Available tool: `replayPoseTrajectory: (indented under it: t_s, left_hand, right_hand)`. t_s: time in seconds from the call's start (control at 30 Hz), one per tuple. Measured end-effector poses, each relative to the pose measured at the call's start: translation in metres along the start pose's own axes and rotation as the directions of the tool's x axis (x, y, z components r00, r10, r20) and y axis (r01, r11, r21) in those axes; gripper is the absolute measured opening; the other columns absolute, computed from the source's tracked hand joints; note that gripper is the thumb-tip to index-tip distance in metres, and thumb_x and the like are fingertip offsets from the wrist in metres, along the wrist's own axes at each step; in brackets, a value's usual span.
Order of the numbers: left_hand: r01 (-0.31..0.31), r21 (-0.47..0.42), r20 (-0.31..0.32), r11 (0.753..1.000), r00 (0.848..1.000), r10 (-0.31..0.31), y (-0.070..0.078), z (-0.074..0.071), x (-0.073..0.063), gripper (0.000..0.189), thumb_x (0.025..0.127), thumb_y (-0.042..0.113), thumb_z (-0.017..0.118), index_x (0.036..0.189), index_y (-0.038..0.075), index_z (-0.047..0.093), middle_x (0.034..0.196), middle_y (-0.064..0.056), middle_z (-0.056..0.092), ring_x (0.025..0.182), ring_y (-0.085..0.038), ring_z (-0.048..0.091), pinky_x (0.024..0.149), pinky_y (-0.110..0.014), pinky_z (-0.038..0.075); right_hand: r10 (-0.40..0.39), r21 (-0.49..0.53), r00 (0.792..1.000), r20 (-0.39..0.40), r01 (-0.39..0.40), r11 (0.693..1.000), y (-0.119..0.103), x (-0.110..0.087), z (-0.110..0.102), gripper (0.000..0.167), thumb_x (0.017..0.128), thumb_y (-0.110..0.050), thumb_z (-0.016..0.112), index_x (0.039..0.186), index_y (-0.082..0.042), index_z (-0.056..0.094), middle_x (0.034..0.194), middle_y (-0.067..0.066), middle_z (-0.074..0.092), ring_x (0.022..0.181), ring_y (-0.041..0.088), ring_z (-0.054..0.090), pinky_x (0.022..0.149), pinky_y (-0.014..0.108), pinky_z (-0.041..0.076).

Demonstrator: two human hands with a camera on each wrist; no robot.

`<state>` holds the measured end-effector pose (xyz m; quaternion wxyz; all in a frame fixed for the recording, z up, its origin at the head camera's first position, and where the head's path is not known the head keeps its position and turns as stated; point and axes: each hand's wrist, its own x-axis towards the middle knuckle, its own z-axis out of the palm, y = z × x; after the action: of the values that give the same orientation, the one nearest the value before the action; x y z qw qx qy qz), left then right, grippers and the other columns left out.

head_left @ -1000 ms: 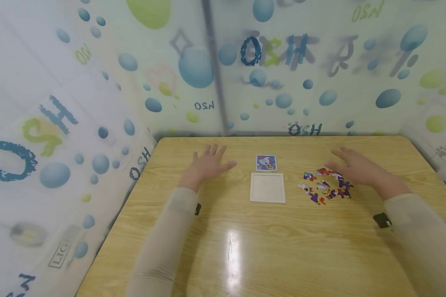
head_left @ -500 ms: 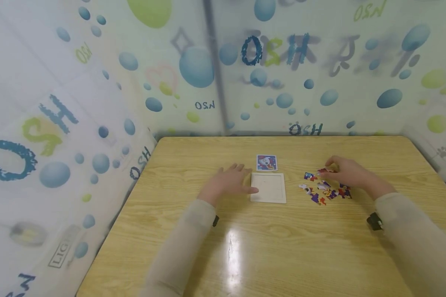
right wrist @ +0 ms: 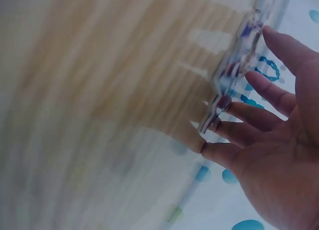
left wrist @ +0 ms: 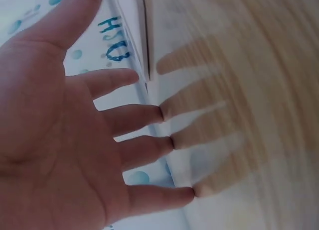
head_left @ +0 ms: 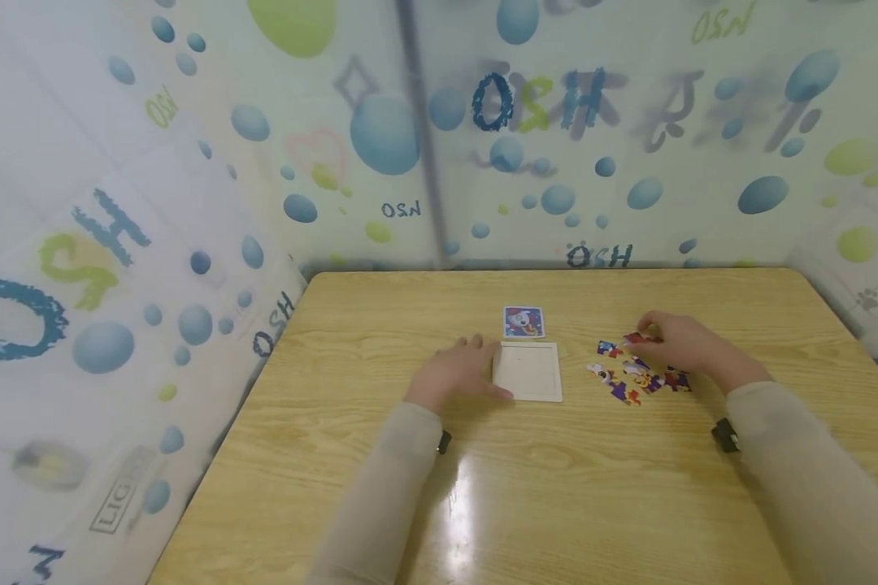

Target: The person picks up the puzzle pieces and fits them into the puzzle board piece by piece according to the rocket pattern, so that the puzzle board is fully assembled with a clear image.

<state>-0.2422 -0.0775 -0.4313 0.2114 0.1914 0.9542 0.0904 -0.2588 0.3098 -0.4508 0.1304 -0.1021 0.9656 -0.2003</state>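
Note:
A pale square puzzle tray [head_left: 530, 372] with a raised border lies mid-table. My left hand [head_left: 455, 375] is at its left edge, with thumb and forefinger by the near and far corners. In the left wrist view its fingers are spread and straight, with fingertips on the table beside the tray's edge [left wrist: 138, 31]. Several colourful jigsaw pieces [head_left: 619, 392] lie loose to the right of the tray. Over their far right part is my right hand [head_left: 691, 345], hiding some. In the right wrist view, its thumb and forefinger stand apart close to the pieces [right wrist: 233, 70].
A small picture card [head_left: 523, 322] showing a white cartoon animal lies just behind the tray. The wooden table [head_left: 571, 487] meets a wall hung with printed sheeting [head_left: 483, 195] at its far edge. More sheeting [head_left: 212, 374] hangs along the left side.
The left hand has moved right and nearer, to the tray's left edge. My right hand has come left and down onto the jigsaw pieces, its fingers drawn closer to the thumb.

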Motion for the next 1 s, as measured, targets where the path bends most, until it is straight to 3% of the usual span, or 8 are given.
replayPoseTrajectory:
  t_s: [0.17,0.3,0.5,0.77,0.9,1.0]
  left_hand:
    - [0.057,0.047,-0.026,0.997,0.998,-0.056,0.009,0.000,0.003,0.108,0.085,0.066,0.081,0.170,0.026,0.028,0.176,-0.015,0.031,0.162,-0.041,0.031,0.127,-0.061,0.037]
    - [0.084,0.073,-0.040,0.994,0.996,-0.081,0.012,0.001,0.004,0.106,0.085,0.064,0.082,0.168,0.021,0.033,0.173,-0.014,0.036,0.160,-0.040,0.036,0.123,-0.059,0.043]
    - [0.095,0.044,-0.033,0.995,0.995,-0.093,0.013,0.001,0.002,0.101,0.086,0.060,0.083,0.168,0.022,0.036,0.175,-0.015,0.032,0.162,-0.042,0.032,0.125,-0.061,0.040]
    - [0.089,0.030,-0.041,0.996,0.995,-0.088,0.014,0.001,0.001,0.099,0.086,0.059,0.084,0.166,0.021,0.040,0.173,-0.015,0.036,0.160,-0.041,0.034,0.122,-0.062,0.044]
    - [0.088,0.036,-0.040,0.995,0.995,-0.086,0.015,0.001,0.002,0.099,0.085,0.059,0.085,0.165,0.020,0.040,0.172,-0.015,0.037,0.160,-0.041,0.035,0.120,-0.062,0.045]
    - [0.093,0.040,-0.036,0.995,0.995,-0.091,0.016,0.000,0.001,0.099,0.086,0.059,0.085,0.166,0.020,0.040,0.172,-0.015,0.037,0.160,-0.041,0.035,0.121,-0.062,0.045]
  right_hand:
    - [0.008,0.014,1.000,0.016,-0.008,1.000,0.000,0.003,-0.001,0.061,0.103,-0.046,0.068,0.137,0.004,0.056,0.118,0.029,0.070,0.083,0.027,0.060,0.071,0.039,0.052]
    - [0.020,0.019,1.000,0.016,-0.021,1.000,-0.002,0.002,-0.002,0.057,0.102,-0.044,0.070,0.131,0.004,0.057,0.105,0.022,0.069,0.081,0.026,0.059,0.067,0.037,0.051]
    - [0.019,0.027,1.000,0.024,-0.019,0.999,-0.005,0.002,-0.002,0.051,0.103,-0.039,0.069,0.129,0.003,0.056,0.096,0.015,0.065,0.077,0.025,0.056,0.064,0.034,0.046]
    - [-0.011,0.031,1.000,-0.001,0.011,0.999,-0.004,-0.002,-0.003,0.040,0.105,-0.025,0.064,0.131,0.005,0.057,0.115,0.031,0.069,0.081,0.026,0.061,0.070,0.040,0.053]
    - [-0.019,0.054,1.000,0.006,0.019,0.998,-0.004,-0.004,-0.003,0.042,0.108,-0.021,0.058,0.141,0.004,0.053,0.124,0.038,0.064,0.065,0.025,0.056,0.061,0.039,0.049]
    - [-0.024,0.043,1.000,-0.001,0.024,0.999,-0.002,-0.005,-0.003,0.048,0.109,-0.023,0.057,0.145,0.007,0.050,0.134,0.044,0.059,0.080,0.044,0.068,0.071,0.051,0.058]
